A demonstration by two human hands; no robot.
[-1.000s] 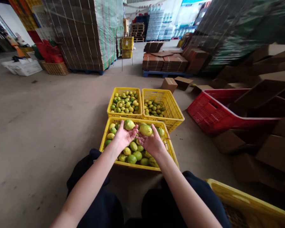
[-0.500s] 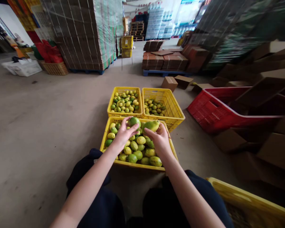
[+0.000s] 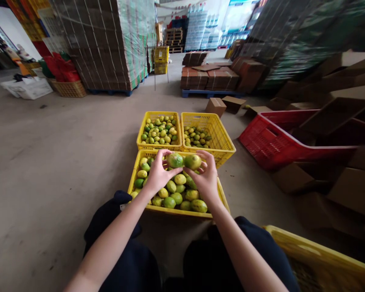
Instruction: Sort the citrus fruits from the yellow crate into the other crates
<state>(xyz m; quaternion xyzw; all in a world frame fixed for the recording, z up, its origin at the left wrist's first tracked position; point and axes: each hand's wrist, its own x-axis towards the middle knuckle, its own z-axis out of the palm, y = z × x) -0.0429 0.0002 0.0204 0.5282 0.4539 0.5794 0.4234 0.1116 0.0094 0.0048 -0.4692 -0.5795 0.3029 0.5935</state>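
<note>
Over the near yellow plastic crate, left hand pinches a mottled green oval fruit, right hand a yellow-green rounded fruit; hold lightly (they may bruise).

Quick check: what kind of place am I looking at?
Probably a warehouse or packing area: there's a tall wrapped stack, bundled cardboard on a blue pallet, and yellow crates holding fruit.

Loads of open floor left of the front yellow crate. Straight ahead, 2 more yellow crates block low passes, and a red crate hems in the right.
</note>
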